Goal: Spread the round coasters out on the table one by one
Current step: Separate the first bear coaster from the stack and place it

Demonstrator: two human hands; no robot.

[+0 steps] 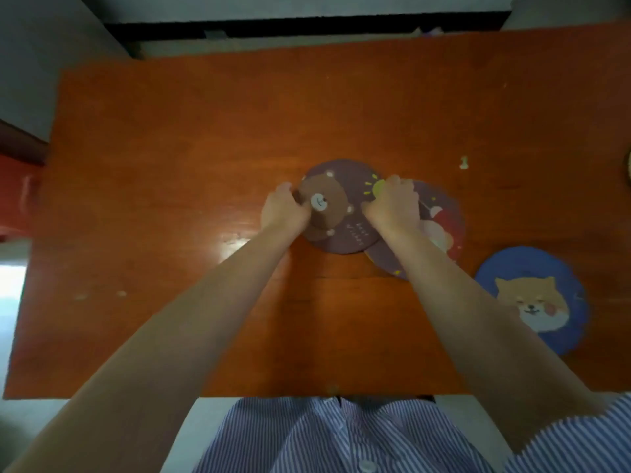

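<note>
Striped shirt [327,435] fills the near edge, below the orange table [170,165]. On it a blue dog coaster [532,298] lies alone at right (flat). Mid-table, the bear coaster [341,213] overlaps a second purple coaster [440,220]. Left hand [283,211] pinches the bear coaster's left rim; right hand [392,206] presses curled fingers onto its right edge.

the only lettering is two short lines of pale print on the bear coaster [341,206], at the middle of the frame, just below and right of the bear's head. it is too small and blurred to read. nothing else carries text.
</note>
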